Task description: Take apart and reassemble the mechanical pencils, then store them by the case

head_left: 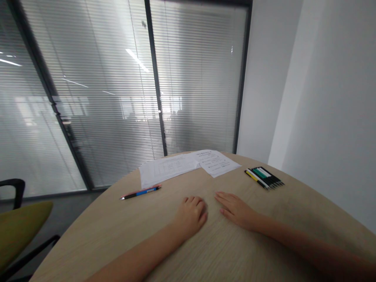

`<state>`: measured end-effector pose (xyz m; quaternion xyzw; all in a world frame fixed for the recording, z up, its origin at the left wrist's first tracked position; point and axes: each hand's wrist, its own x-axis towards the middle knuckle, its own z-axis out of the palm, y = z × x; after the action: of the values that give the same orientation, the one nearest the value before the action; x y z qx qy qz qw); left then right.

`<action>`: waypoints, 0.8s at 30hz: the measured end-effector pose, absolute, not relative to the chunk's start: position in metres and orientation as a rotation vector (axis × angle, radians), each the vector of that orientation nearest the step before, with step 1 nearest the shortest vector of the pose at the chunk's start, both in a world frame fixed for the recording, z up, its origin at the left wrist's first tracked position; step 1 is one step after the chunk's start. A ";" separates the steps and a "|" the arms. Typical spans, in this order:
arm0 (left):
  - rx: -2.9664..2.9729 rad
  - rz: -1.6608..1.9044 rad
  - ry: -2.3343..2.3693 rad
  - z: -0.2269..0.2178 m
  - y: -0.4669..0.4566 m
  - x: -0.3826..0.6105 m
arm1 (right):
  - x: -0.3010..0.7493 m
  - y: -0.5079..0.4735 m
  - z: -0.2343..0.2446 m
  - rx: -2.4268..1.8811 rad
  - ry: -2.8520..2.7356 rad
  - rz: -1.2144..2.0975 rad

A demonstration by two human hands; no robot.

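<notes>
My left hand (191,215) rests palm down on the wooden table (182,254), its fingers curled in and nothing showing in it. Just to its right, my right hand (236,210) lies flat with fingers stretched out, holding nothing. The two hands are apart, with a small gap between them. Left of my left hand lies a blue and black pen (142,192), with a thin red pen-like edge (129,195) along it. Beyond my right hand, several pens (264,178) lie side by side, with black, white, green and yellow parts.
Printed paper sheets (170,167) lie overlapping near the table's far edge. A green chair (23,219) with black armrests stands at the left. Glass partitions with blinds (199,78) rise behind the table, and a white wall (331,98) is at the right.
</notes>
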<state>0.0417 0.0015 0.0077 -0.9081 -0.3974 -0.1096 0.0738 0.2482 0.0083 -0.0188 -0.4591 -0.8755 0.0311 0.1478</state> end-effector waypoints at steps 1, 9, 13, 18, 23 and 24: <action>-2.720 -0.298 -1.150 0.009 0.002 0.041 | 0.248 0.009 -0.020 -1.318 -2.516 0.088; -2.473 0.010 -1.273 0.025 0.025 0.023 | 0.247 0.008 -0.016 -1.335 -2.526 0.102; -2.352 0.043 -1.471 0.041 0.043 -0.003 | 0.246 0.006 -0.015 -1.349 -2.519 0.109; -2.184 0.151 -1.721 0.059 0.054 -0.036 | 0.248 0.008 -0.018 -1.349 -2.518 0.121; -2.192 0.257 -1.826 0.067 0.062 -0.060 | 0.250 0.009 -0.021 -1.330 -2.502 0.129; -2.190 0.273 -1.846 0.068 0.064 -0.065 | 0.250 0.009 -0.021 -1.328 -2.502 0.134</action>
<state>-0.0647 0.0643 0.0679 -0.7546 -0.6359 0.0939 0.1317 0.2502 0.0091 -0.0212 -0.4630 -0.8719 0.0466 0.1523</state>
